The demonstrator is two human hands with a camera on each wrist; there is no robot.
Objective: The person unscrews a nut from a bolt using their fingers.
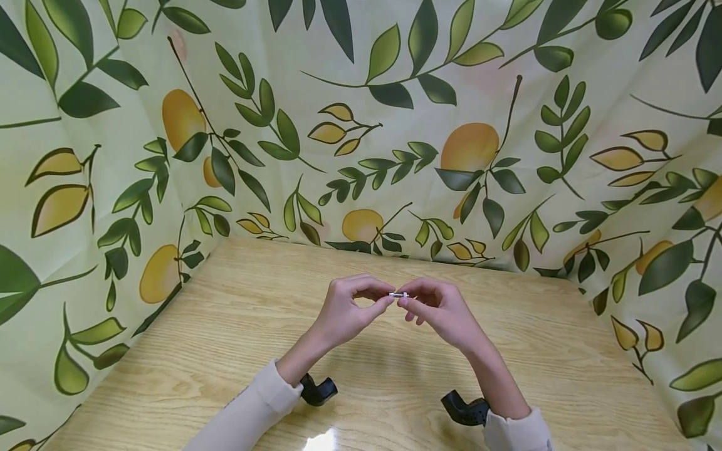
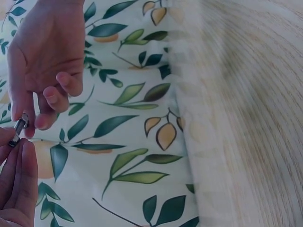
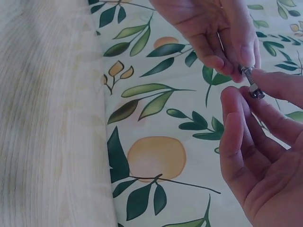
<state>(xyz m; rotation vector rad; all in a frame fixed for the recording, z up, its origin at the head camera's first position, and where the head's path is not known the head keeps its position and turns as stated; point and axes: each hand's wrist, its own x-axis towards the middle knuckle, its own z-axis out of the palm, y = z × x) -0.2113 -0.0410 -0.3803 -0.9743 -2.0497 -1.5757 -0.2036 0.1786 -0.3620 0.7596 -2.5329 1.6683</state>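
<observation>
A small shiny metal bolt is held level between both hands above the table. My left hand pinches one end of it between thumb and fingertips. At the other end, my right hand pinches it with thumb and index finger, its other fingers loosely bent. Threads show along the bolt's shaft in the right wrist view, and a wider nut-like piece sits by the right fingers. In the left wrist view the bolt spans the gap between the two hands' fingertips.
Below the hands lies a light wood-grain table. A cloth printed with leaves and fruit hangs behind the table and along both sides. Black curved mounts are strapped at both wrists, near the light sleeves.
</observation>
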